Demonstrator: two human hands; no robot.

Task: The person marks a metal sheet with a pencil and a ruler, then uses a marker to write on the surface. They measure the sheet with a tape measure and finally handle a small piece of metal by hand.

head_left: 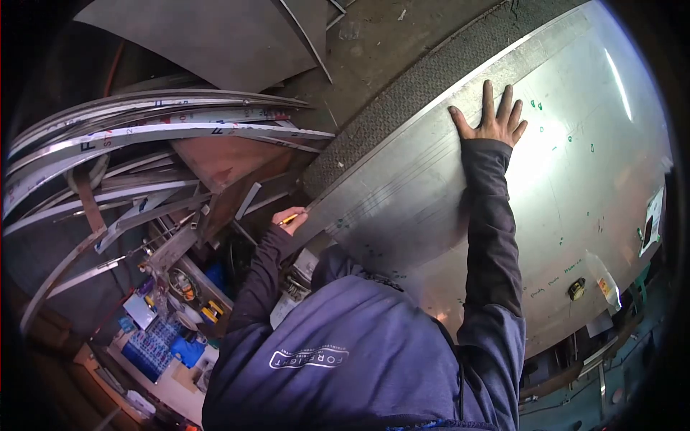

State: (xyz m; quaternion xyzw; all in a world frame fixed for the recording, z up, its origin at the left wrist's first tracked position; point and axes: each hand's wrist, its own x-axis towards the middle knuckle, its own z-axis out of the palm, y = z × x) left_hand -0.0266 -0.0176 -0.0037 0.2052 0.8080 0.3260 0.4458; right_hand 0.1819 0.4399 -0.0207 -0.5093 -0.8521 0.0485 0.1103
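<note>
A large shiny metal sheet (pixel 424 208) with green pen marks and thin scribed lines lies in front of me. My right hand (pixel 496 123) is pressed flat on its upper part, fingers spread, holding nothing. At the sheet's left edge my left hand (pixel 289 220) is closed on a yellow pencil-like tool (pixel 289 218), its tip close to the corner of the sheet. A narrower metal strip (pixel 489 82) runs along the sheet's far edge, partly under my right hand.
Long metal profiles (pixel 180 133) are stacked at the left. A tape measure (pixel 577 289) and a plastic bottle (pixel 606 284) lie on the sheet at the right. Blue and yellow items stand at the lower left. A dark plate (pixel 215 36) is at the upper left.
</note>
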